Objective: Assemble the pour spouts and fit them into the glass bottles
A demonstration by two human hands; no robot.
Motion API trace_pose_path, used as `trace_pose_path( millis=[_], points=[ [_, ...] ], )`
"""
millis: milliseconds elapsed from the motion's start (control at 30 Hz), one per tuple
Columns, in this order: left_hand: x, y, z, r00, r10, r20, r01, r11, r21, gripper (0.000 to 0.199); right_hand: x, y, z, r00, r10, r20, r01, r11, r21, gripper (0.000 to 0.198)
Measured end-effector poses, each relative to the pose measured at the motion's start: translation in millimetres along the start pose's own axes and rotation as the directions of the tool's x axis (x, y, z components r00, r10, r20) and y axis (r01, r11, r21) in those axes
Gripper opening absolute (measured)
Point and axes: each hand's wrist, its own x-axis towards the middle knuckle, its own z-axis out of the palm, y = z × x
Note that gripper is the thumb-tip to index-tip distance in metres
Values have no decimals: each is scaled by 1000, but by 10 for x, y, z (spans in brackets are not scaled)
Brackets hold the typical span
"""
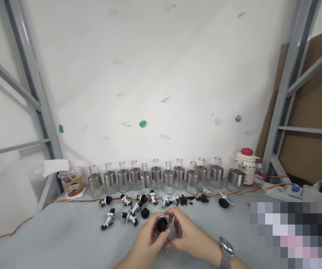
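Low in the middle, my left hand (149,239) is closed round a pour spout (162,224) with a black round end and a silvery rim. The black end faces up toward me; the rest of the spout is hidden by my fingers. On its right side, the curled fingers and thumb of my right hand (183,228) grip the same piece. Just beyond my left hand lie a black round cap (145,213) and a silver-and-black pour spout (129,217). Another such spout (108,219) rests farther left.
Several glass bottles with metal sleeves, one a bottle (168,178), line the wall. Before them run thin wires (88,200) and several loose spouts. A drink cup (72,183) stands left; a red-lidded jar (246,168) and a power strip (284,191) are at right.
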Motion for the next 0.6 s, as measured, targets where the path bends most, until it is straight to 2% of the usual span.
trace_pose_path(
  millis=[167, 367, 500, 600],
  points=[
    [-35, -45, 15, 1000, -20, 17, 20, 1000, -20, 23, 4, 38, 9, 999, 23, 45, -24, 999, 33, 57],
    [-66, -1, 31, 998, -36, 47, 33, 998, 51, 25, 7, 42, 29, 992, 9, 125, -10, 1000, 7, 34],
    [-49, 46, 27, 997, 26, 74, -31, 997, 71, 22, 17, 53, 33, 986, 14, 165, -24, 998, 60, 32],
    [-38, 38, 18, 991, 20, 135, -36, 993, 115, 24, 44, 116, 41, 985, 55, 164, -74, 991, 109, 29]
  ],
)
